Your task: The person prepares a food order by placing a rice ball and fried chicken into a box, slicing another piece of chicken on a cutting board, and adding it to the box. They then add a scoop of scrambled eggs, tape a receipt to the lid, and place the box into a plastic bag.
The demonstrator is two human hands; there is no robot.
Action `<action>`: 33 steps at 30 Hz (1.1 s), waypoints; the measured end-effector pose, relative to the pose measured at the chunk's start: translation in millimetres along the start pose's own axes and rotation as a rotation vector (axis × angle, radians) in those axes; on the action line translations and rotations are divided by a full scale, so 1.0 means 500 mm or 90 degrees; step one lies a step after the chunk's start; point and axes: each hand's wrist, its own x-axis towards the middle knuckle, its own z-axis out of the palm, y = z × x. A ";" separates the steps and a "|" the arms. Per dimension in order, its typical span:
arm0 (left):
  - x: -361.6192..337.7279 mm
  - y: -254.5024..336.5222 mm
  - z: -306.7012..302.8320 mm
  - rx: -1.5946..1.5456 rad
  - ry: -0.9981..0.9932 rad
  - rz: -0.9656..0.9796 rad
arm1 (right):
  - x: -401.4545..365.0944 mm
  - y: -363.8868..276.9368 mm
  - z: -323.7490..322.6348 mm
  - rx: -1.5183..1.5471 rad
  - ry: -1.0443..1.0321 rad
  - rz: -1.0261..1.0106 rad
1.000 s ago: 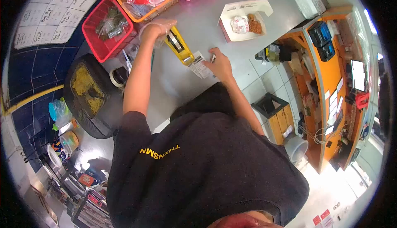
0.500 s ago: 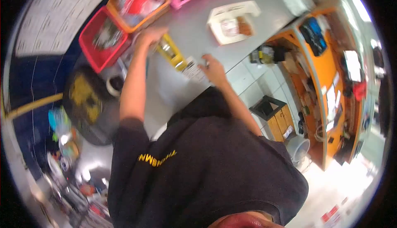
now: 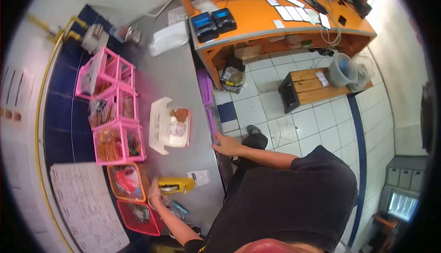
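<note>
My left hand (image 3: 155, 194) is at the left end of a yellow holder (image 3: 178, 185), close beside the orange basket (image 3: 141, 172); its fingers are too small and blurred to tell their grip. A printed paper slip (image 3: 199, 177) lies at the holder's right end. At the counter's right edge is my right hand (image 3: 226, 144), thumb and fingers apart, with nothing visible in it. Farther up the metal counter (image 3: 179, 76) stands an open white box (image 3: 159, 126), with a brown fried piece (image 3: 179, 115) and a wrapped round item (image 3: 176, 129) inside.
Pink racks (image 3: 120, 131) of packets line the wall side, above a red basket (image 3: 155, 227). White plastic packs (image 3: 169, 38) lie at the counter's far end. An orange desk (image 3: 255, 21) holds devices and phones. A wooden bench (image 3: 310, 86) with a bucket (image 3: 343, 70) stands on the floor.
The view has turned and shifted, showing more of the desk and floor. My right hand has moved away from the paper slip to the counter's edge. My left hand remains by the yellow holder.
</note>
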 end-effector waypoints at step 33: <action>-0.332 0.860 0.771 -0.366 -0.145 0.290 | 0.352 0.036 -0.708 0.302 -0.091 -0.197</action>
